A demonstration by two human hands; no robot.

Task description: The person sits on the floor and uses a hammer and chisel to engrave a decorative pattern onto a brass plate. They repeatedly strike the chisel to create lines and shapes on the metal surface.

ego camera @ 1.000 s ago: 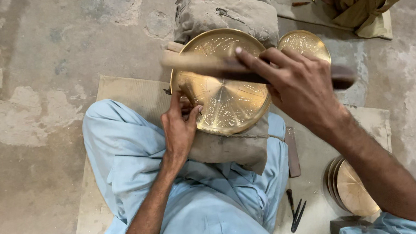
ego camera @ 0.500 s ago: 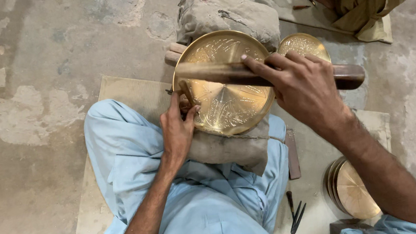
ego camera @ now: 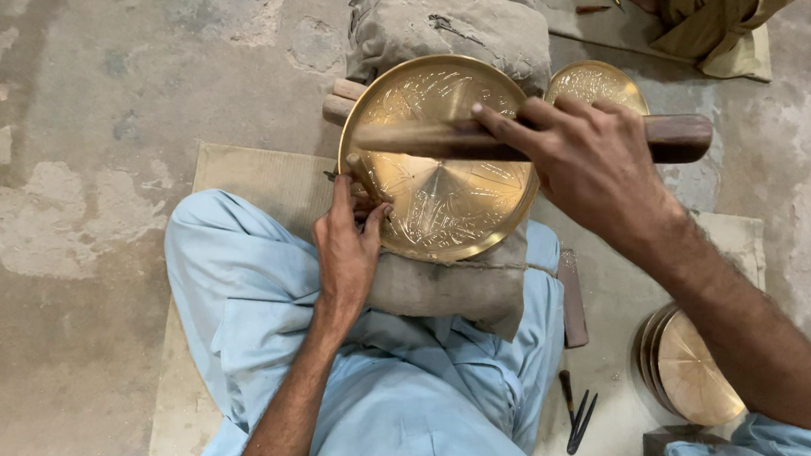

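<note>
Two hands (ego camera: 349,252) (ego camera: 590,158) at brass plate (ego camera: 447,200); plate stack (ego camera: 693,379) nearby.

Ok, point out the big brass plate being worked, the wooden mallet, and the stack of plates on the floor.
Big brass plate (ego camera: 443,205), head view: engraved centre.
Wooden mallet (ego camera: 676,138), head view: dark end sticking out past the right hand.
Stack of plates (ego camera: 697,378), head view: top plate's face.

Engraved brass plate (ego camera: 440,171) tilted on cloth pad in lap; wooden mallet (ego camera: 676,136) held horiz. across it
</note>
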